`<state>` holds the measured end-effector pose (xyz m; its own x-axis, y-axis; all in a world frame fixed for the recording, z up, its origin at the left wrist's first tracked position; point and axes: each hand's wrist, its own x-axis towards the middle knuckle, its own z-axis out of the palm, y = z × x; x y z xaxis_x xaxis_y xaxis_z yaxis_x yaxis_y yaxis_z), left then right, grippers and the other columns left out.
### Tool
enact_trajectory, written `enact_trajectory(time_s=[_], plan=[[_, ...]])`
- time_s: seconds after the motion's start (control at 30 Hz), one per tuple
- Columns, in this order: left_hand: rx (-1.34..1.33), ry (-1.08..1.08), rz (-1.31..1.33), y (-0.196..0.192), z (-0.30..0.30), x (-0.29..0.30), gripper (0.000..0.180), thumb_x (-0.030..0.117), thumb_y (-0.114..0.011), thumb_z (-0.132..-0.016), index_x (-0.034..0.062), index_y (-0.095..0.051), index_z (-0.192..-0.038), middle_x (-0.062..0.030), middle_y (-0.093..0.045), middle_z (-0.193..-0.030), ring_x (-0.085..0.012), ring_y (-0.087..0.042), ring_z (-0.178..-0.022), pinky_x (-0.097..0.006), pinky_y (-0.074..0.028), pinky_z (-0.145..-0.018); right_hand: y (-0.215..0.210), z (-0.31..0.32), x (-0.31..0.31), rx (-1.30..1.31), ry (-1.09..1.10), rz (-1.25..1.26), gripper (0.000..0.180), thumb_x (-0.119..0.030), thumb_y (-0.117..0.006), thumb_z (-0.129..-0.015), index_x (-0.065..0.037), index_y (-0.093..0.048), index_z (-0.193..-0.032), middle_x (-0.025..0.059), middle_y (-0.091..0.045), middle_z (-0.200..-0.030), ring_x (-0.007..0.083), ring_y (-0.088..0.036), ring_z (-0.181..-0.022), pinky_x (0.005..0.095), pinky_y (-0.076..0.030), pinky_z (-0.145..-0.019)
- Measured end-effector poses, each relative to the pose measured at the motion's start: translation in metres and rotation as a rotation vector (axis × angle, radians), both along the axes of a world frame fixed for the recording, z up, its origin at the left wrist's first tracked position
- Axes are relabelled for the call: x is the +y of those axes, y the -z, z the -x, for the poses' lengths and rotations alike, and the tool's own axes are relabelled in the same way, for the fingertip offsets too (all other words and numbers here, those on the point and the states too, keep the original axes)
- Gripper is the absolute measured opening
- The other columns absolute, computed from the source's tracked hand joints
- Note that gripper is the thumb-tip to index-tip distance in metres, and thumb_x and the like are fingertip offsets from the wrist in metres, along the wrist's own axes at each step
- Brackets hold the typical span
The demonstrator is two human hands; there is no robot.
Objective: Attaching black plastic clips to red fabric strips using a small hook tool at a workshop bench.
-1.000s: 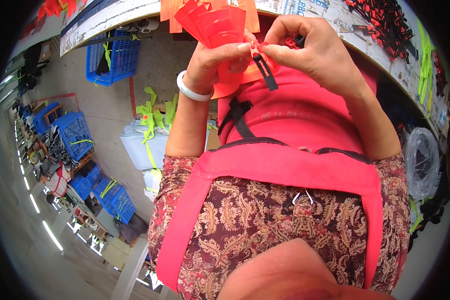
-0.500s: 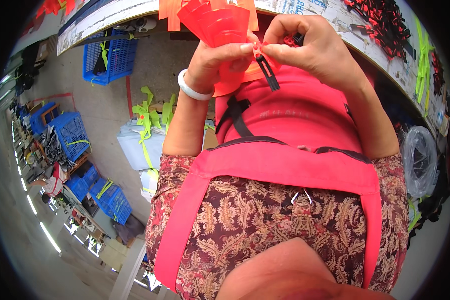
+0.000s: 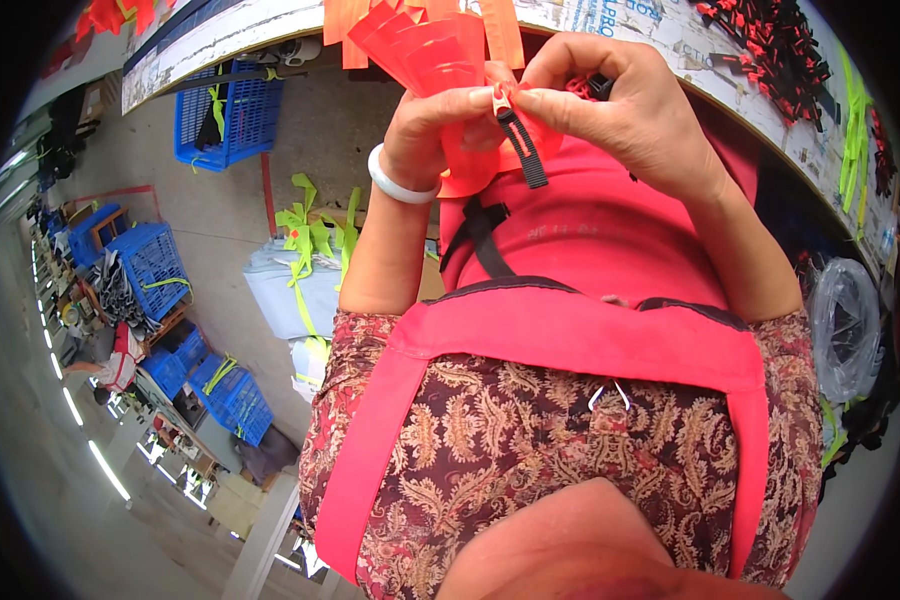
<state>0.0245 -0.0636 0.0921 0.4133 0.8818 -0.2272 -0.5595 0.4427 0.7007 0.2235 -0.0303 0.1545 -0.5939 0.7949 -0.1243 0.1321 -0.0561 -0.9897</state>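
Note:
My left hand (image 3: 435, 125), with a white bangle at its wrist, is closed round a fanned bundle of orange strips (image 3: 410, 50). Between its thumb and my right fingertips sits a small orange slider (image 3: 501, 97) with a short black ribbed pull tab (image 3: 522, 148) hanging down. My right hand (image 3: 620, 110) pinches the slider from the other side, thumb against index finger. More small black and red pieces (image 3: 592, 86) show in the curl of the right fingers. How the slider joins the strip is hidden by the fingertips.
Over the worktable (image 3: 660, 55) lie a heap of black and red tabs (image 3: 770, 60), yellow-green strips (image 3: 854, 140) and more orange strips (image 3: 503, 30) over its edge. Blue crates (image 3: 228, 115) and pale folded cloth (image 3: 285, 290) stand at left. A clear plastic bag (image 3: 845, 325) hangs at right.
The view has shifted slightly. Both hands still pinch the slider; the slider and black tab have moved a little left, nearer the left thumb.

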Motion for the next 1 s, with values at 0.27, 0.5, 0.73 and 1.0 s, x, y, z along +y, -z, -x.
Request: enact_trajectory(time_s=[0.27, 0.5, 0.73, 1.0], plan=[[0.170, -0.063, 0.003, -0.005, -0.004, 0.006, 0.013, 0.006, -0.063, -0.084, -0.0020, -0.063, -0.093, -0.0016, -0.053, -0.060, -0.0079, -0.045, -0.047, -0.023, -0.031, -0.043, 0.032, -0.008, 0.002, 0.050, 0.062, -0.095, 0.012, -0.011, -0.064, -0.087, 0.001, -0.062, -0.087, -0.0016, -0.058, -0.076, 0.0034, -0.051, -0.067, 0.0182, -0.042, -0.061], [0.280, -0.148, -0.065, -0.012, -0.007, 0.005, 0.017, 0.008, -0.061, -0.085, -0.0016, -0.062, -0.099, -0.0016, -0.057, -0.070, -0.0078, -0.049, -0.055, -0.021, -0.037, -0.049, 0.028, -0.006, 0.002, 0.155, 0.135, 0.041, 0.012, -0.015, -0.064, -0.089, -0.003, -0.063, -0.091, -0.0064, -0.054, -0.073, -0.0030, -0.038, -0.056, 0.0139, -0.026, -0.047], [0.389, -0.247, -0.164, -0.013, -0.012, -0.002, 0.013, 0.004, -0.067, -0.083, -0.0015, -0.066, -0.095, -0.0017, -0.060, -0.069, -0.0078, -0.051, -0.054, -0.022, -0.037, -0.048, 0.023, -0.008, -0.005, 0.045, 0.125, 0.024, 0.017, -0.014, -0.065, -0.088, 0.002, -0.064, -0.089, 0.0010, -0.062, -0.079, 0.0053, -0.055, -0.074, 0.0209, -0.046, -0.067], [0.222, -0.270, -0.181, -0.016, -0.014, 0.007, 0.013, 0.003, -0.067, -0.082, -0.0017, -0.066, -0.095, -0.0018, -0.058, -0.066, -0.0082, -0.051, -0.054, -0.022, -0.037, -0.048, 0.028, -0.004, 0.004, 0.100, 0.207, 0.132, 0.014, -0.015, -0.062, -0.091, -0.003, -0.063, -0.098, -0.0056, -0.054, -0.070, -0.0030, -0.035, -0.050, 0.0146, -0.023, -0.044]])
